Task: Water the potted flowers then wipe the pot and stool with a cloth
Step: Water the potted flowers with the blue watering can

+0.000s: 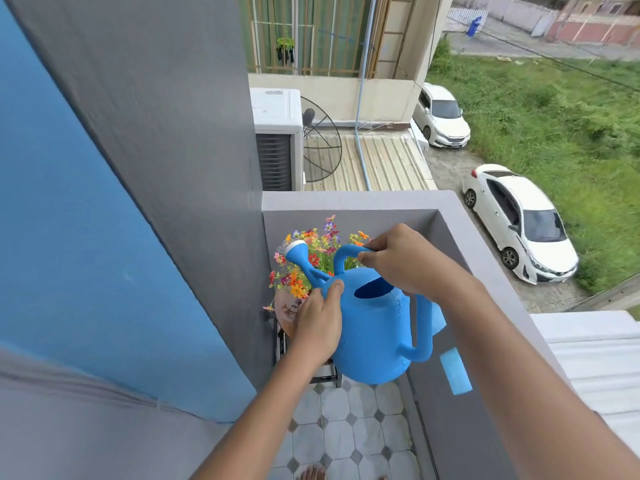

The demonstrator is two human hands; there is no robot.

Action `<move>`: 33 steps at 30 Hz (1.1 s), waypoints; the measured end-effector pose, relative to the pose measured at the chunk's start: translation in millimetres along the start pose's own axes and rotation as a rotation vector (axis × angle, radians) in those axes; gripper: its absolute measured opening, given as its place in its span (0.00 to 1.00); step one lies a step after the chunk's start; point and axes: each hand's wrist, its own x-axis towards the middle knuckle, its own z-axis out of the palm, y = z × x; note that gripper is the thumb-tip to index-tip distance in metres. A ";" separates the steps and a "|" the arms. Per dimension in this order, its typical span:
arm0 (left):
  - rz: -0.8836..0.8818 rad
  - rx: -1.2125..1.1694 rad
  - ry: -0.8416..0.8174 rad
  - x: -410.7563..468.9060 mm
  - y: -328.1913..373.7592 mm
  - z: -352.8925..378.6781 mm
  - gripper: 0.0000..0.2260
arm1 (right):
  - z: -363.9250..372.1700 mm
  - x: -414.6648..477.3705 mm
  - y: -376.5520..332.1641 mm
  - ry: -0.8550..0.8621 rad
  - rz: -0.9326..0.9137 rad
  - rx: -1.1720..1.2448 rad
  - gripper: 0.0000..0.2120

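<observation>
A blue watering can (375,327) hangs in the air over the balcony corner. My right hand (401,259) grips its top handle. My left hand (317,322) rests against the can's left side, thumb near the base of the spout. The white-tipped spout (298,251) points up and left over the colourful potted flowers (311,258). Under them shows a bit of the brown pot (285,311), mostly hidden by my left hand. The dark stool (325,374) beneath is largely hidden by the can. No water is seen leaving the spout.
The grey balcony parapet (450,209) encloses the corner at the back and right. A grey and blue wall (138,202) stands on the left. Something blue (455,370) shows against the inner parapet wall. The floor is tiled (349,427). White cars are parked far below.
</observation>
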 end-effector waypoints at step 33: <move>-0.049 -0.144 -0.448 -46.5 37.5 103.9 0.35 | -50.8 -75.7 94.5 0.085 0.288 -0.019 0.10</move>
